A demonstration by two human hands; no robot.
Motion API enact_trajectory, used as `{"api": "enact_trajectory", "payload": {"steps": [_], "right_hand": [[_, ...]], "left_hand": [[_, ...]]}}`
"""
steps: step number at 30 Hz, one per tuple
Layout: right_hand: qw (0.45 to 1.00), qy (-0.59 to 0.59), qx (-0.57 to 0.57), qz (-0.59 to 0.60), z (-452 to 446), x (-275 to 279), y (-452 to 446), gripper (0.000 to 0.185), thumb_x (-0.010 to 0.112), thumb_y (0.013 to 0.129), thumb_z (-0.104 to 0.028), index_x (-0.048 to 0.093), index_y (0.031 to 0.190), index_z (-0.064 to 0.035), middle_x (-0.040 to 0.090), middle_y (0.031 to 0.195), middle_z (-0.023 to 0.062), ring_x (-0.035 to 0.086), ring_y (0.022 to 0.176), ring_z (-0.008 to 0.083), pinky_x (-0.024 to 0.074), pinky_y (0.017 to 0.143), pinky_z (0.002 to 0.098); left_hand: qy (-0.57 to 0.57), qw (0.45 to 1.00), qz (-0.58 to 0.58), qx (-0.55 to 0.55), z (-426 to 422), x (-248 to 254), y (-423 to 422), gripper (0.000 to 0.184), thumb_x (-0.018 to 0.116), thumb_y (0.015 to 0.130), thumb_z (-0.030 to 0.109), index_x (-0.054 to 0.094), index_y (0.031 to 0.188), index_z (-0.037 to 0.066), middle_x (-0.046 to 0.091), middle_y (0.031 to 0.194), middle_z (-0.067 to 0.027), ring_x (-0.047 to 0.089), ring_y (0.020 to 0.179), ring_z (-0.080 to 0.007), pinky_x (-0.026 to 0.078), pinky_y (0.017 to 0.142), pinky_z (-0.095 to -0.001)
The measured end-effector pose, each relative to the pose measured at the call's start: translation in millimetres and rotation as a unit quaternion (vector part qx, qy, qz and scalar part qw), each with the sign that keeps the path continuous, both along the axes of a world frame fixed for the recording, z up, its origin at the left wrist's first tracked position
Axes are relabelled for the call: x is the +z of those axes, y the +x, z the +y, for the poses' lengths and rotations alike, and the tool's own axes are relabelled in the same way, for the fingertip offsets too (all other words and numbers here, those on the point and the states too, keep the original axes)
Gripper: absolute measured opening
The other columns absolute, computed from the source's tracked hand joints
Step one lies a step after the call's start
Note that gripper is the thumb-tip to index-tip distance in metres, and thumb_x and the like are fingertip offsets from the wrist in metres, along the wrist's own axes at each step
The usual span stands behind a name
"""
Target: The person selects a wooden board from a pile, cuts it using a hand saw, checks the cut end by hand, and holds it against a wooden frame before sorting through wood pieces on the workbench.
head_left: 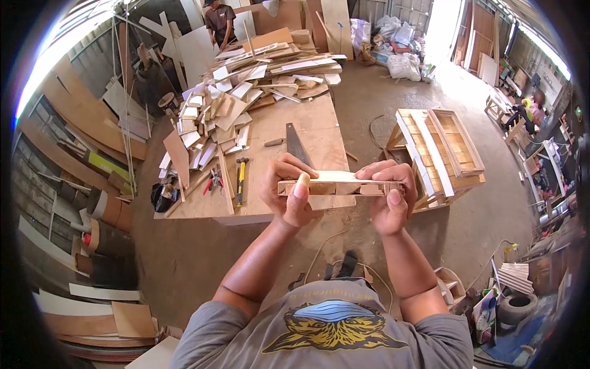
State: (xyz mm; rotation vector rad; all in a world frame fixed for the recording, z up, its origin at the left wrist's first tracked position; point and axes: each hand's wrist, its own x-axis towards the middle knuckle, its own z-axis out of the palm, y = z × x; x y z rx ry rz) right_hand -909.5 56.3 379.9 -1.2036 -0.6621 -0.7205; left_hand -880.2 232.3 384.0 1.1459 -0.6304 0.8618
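Between both hands, in front of my chest, is a flat wooden piece [344, 187] with a pale top face and a rough layered edge turned toward me. My left hand [291, 192] grips its left end, thumb on the near edge and fingers behind. On the right end, my right hand [391, 194] holds it the same way. Beyond the piece, a handsaw [296, 145] lies on the plywood table [313, 120]. A yellow and black hammer [241, 182] and red-handled pliers [213, 179] rest near the table's front left.
Scrap wood [233, 101] is heaped over the table's back and left. A slatted wooden frame [439, 150] stands right of the table. One person [220, 23] stands at the back; another [533, 112] sits far right. A cable [319, 249] crosses the floor.
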Motion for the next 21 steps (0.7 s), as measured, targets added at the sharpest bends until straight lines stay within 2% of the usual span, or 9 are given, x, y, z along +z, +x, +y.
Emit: {"api": "enact_trajectory", "payload": {"steps": [1, 4, 5, 11, 21], "right_hand": [[1.000, 0.001, -0.001, 0.000, 0, 0, -1, 0.042, 0.053, 0.098, -0.040, 0.052, 0.098, 0.0024, 0.064, 0.092, 0.0235, 0.065, 0.087, 0.0287, 0.0540, 0.083, 0.0414], [1.000, 0.005, -0.001, -0.003, 1, 0, -2, 0.043, 0.055, 0.098, -0.041, 0.053, 0.098, 0.0023, 0.065, 0.093, 0.0234, 0.065, 0.088, 0.0278, 0.0534, 0.083, 0.0402], [1.000, 0.012, 0.001, -0.001, 2, 0, -3, 0.044, 0.057, 0.097, -0.041, 0.055, 0.098, 0.0026, 0.066, 0.094, 0.0232, 0.065, 0.088, 0.0267, 0.0528, 0.084, 0.0391], [1.000, 0.018, 0.003, -0.006, 4, -1, -8, 0.046, 0.059, 0.097, -0.042, 0.056, 0.098, 0.0032, 0.066, 0.094, 0.0236, 0.066, 0.088, 0.0262, 0.0530, 0.084, 0.0396], [1.000, 0.015, 0.007, -0.016, 4, -4, -12, 0.044, 0.059, 0.097, -0.041, 0.055, 0.097, 0.0038, 0.066, 0.093, 0.0246, 0.066, 0.088, 0.0282, 0.0538, 0.084, 0.0410]], "left_hand": [[0.022, 1.000, -0.011, 0.018, 0, 1, 0, 0.042, 0.057, 0.094, 0.040, 0.054, 0.084, 0.000, 0.061, 0.071, -0.0153, 0.058, 0.065, -0.0194, 0.045, 0.060, -0.0318], [-0.009, 0.999, -0.023, -0.023, 0, -1, 1, 0.052, 0.048, 0.099, 0.049, 0.054, 0.083, 0.000, 0.061, 0.070, -0.0150, 0.058, 0.065, -0.0193, 0.045, 0.059, -0.0312], [0.020, 0.999, -0.026, 0.004, 2, -8, 4, 0.064, 0.036, 0.103, 0.058, 0.055, 0.083, 0.000, 0.061, 0.070, -0.0149, 0.059, 0.064, -0.0193, 0.045, 0.058, -0.0308], [0.013, 0.999, -0.032, -0.002, 1, -11, 0, 0.072, 0.027, 0.104, 0.064, 0.054, 0.082, 0.001, 0.063, 0.069, -0.0144, 0.061, 0.064, -0.0202, 0.047, 0.058, -0.0314], [0.012, 1.000, -0.024, -0.004, 3, -16, -4, 0.078, 0.025, 0.100, 0.072, 0.054, 0.081, 0.002, 0.064, 0.068, -0.0137, 0.060, 0.062, -0.0191, 0.047, 0.057, -0.0310]]}}
